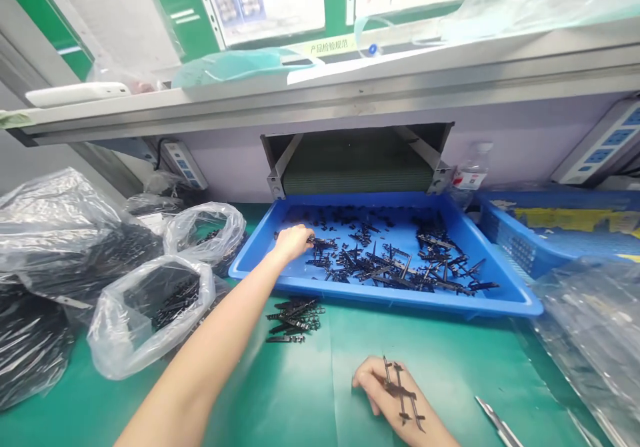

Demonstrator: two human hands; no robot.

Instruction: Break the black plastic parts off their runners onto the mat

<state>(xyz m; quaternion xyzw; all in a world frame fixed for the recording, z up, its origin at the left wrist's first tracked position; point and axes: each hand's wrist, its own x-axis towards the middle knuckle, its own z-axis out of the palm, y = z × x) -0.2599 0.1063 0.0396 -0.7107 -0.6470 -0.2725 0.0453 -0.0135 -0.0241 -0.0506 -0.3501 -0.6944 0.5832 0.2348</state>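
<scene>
Blue plastic tray (380, 297), ctr: L hand (293, 241) at its 9 o'clock, fingers curled by blk parts, pinch unclear. R hand (383, 395), view's 5 o'clock, half-curled, blk frame (400, 390) across it, grip unclear. Blk parts (383, 270), tray's 4–6 o'clock, look light, stiff, prob. snappable; take mid-bar.

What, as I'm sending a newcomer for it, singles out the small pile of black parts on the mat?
Find the blue tray below the conveyor belt, then the green mat in front of it. There, just right of the left forearm, lies the small pile of black parts. Unlike the parts in the tray or in the clear plastic bags, it sits directly on the mat.
</scene>
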